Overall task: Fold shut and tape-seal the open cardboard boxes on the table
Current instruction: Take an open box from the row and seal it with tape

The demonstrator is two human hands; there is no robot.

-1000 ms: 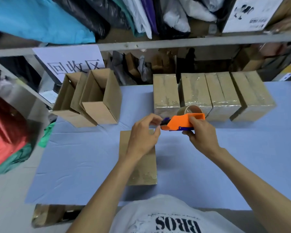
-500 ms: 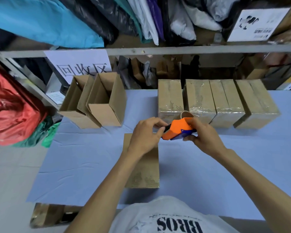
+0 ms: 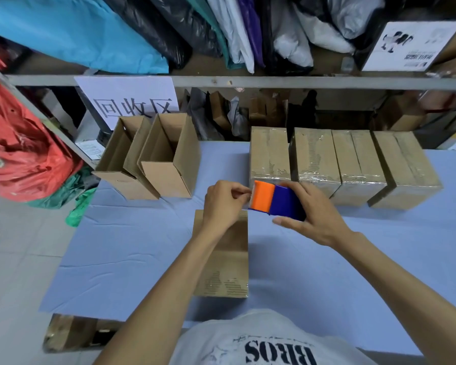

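Holding: tape dispenser (image 3: 277,200), gripped by right hand (image 3: 313,214) with fingers curled round it; left hand (image 3: 223,204) pinches its orange toothed end. Beneath, on table (image 3: 116,246): closed box (image 3: 227,259). Back left: two open boxes (image 3: 169,156), bare cardboard inside. Back right: four taped boxes (image 3: 313,154).

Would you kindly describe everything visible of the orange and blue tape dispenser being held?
The tape dispenser looks like smooth plastic: an orange half ending in a toothed edge, and a blue half. It is held in the air, roughly level, over the table, between the near closed box and the taped boxes behind. The right hand grips the blue half; the left hand pinches at the toothed end. No tape can be made out.
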